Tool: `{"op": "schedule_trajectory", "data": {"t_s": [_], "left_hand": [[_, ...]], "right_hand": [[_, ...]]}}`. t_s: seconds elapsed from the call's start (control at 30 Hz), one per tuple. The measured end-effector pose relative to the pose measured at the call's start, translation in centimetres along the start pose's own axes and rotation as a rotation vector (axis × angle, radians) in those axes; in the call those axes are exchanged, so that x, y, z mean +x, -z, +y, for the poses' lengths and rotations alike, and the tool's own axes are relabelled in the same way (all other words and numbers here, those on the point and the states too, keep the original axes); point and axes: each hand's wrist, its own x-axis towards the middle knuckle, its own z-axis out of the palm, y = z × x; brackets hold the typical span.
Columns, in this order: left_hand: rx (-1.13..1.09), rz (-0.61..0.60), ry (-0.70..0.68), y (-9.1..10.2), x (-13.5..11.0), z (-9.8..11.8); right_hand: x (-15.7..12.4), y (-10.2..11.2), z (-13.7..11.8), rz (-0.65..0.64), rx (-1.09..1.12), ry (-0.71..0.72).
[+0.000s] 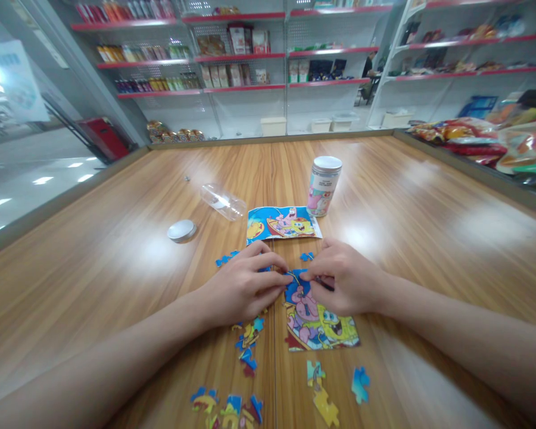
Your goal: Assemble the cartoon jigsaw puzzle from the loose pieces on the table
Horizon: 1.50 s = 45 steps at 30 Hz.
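At top edge of joined puzzle [310, 322], steady with bent left hand [250, 283], press gently with curled right hand [347, 277]; cannot tell whether grasping or touching.

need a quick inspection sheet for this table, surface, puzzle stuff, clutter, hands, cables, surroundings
Surface: wood-grain table, glossy with light reflections
Job's things: partly joined puzzle, loose puzzle pieces around it, picture sheet beyond
Clutter: lidded can upright, clear cylinder on its side, silver lid, tiny unidentified object
Hands: left hand at the puzzle's far-left corner, right hand at its far side; grip unclear
Cables: nothing seen
Surroundings: stocked shelves ahead, packaged goods at right
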Motion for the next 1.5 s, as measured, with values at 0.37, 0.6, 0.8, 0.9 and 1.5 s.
{"op": "schedule_trajectory", "data": {"t_s": [0.37, 0.6, 0.8, 0.9, 1.5], "left_hand": [[0.108, 0.015, -0.053, 0.2, 0.2, -0.1], [0.123, -0.063, -0.021, 0.7, 0.1, 0.0], [0.106, -0.058, 0.026, 0.7, 0.0, -0.2], [0.079, -0.069, 0.056, 0.8, 0.0, -0.3], [0.053, 0.011, -0.005, 0.7, -0.3, -0.4]], "right_hand": [[-0.1, -0.2, 0.2, -0.02, -0.013, -0.002], [-0.1, -0.2, 0.2, -0.012, -0.007, 0.006], [-0.2, -0.2, 0.3, -0.012, -0.004, 0.008], [-0.3, -0.2, 0.3, -0.019, -0.016, 0.006], [-0.2, 0.1, -0.1, 0.018, -0.079, 0.027]]}}
